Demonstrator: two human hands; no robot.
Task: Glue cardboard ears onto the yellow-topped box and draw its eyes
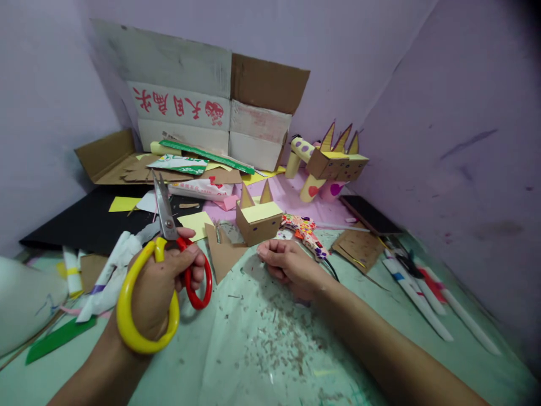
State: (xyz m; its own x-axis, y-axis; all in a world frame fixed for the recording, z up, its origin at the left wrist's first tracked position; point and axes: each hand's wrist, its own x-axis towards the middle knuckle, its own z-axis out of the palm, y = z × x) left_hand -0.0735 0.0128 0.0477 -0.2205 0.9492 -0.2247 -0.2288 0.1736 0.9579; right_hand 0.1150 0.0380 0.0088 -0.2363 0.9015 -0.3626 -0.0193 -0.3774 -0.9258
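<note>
My left hand (158,287) is closed around scissors (165,217) with a yellow loop and a red loop, blades shut and pointing up and away. My right hand (289,265) rests on the pale green surface with its fingers curled in; whether anything is inside them is hidden. Just beyond the right hand stands a small cardboard box (258,221) with a yellow top and two pointed ears. A cut cardboard piece (223,254) lies between the hands.
A large open carton (211,113) stands at the back against the purple wall. A cardboard animal figure (333,163) stands at the back right. Rolled white paper sticks (418,293) lie right, black sheet (84,223) left, paper scraps around.
</note>
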